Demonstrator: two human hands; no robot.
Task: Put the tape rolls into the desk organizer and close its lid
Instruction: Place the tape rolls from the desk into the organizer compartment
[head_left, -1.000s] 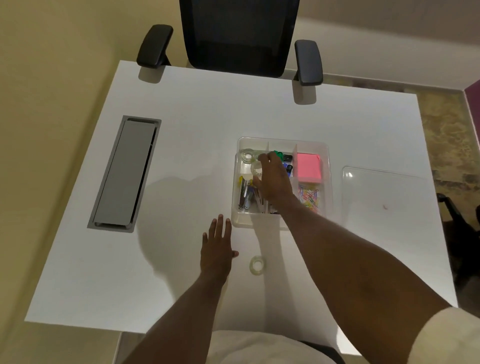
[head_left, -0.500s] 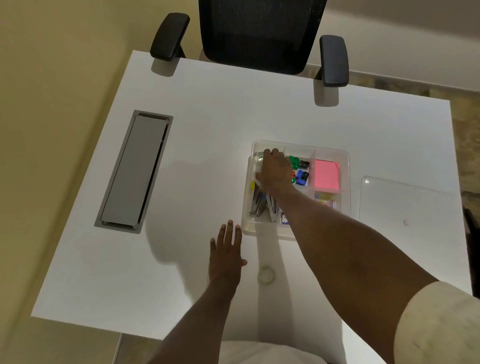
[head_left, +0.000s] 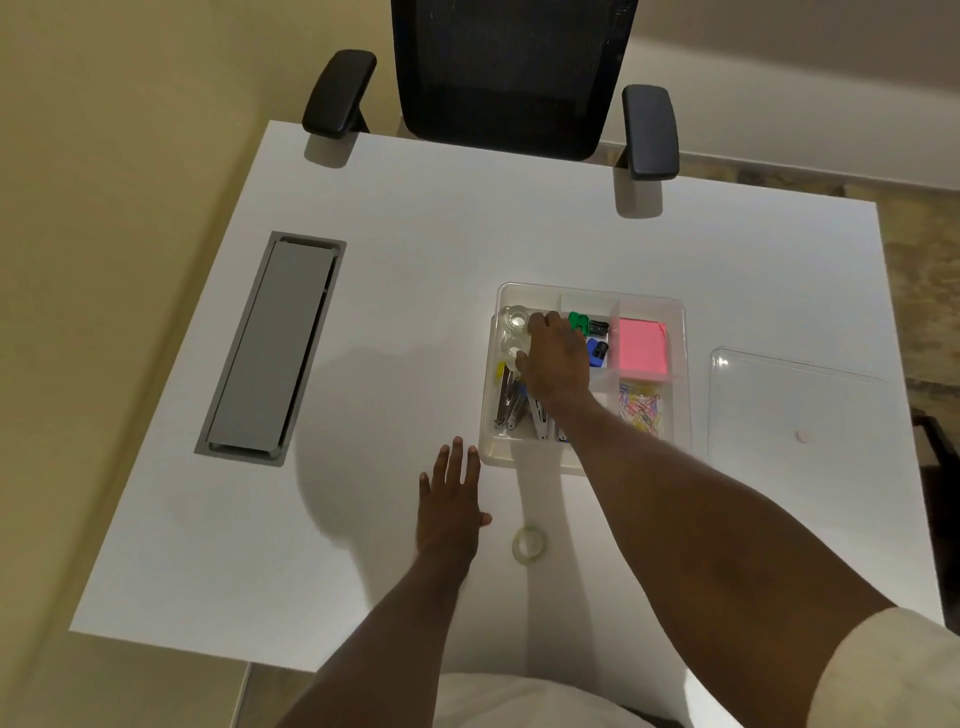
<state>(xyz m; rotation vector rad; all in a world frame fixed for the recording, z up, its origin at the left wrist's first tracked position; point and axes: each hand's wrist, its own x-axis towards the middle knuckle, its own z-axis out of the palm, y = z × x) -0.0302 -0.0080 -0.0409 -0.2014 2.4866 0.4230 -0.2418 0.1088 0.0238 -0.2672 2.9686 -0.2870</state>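
Observation:
The clear desk organizer (head_left: 589, 294) sits open at the middle of the white table. Two clear tape rolls lie in its back-left compartment, one at the back (head_left: 516, 317) and one just in front of it (head_left: 513, 345). My right hand (head_left: 556, 358) reaches into that compartment, thumb and fingertips against the nearer roll's right edge. A third tape roll (head_left: 529, 544) lies flat on the table in front of the organizer. Just left of that roll, my left hand (head_left: 451, 499) rests flat on the table, fingers spread. The clear lid (head_left: 795, 400) lies to the organizer's right.
The organizer also holds pink sticky notes (head_left: 641, 345), coloured paper clips (head_left: 643, 408), green and blue binder clips (head_left: 587, 325) and metal tools (head_left: 509, 402). A grey cable hatch (head_left: 272, 345) is set into the table's left. A black office chair (head_left: 511, 73) stands at the far edge.
My right hand carried a tape roll down into the back-left compartment, beside the roll lying there. The camera shifted, and my left hand stayed flat on the table.

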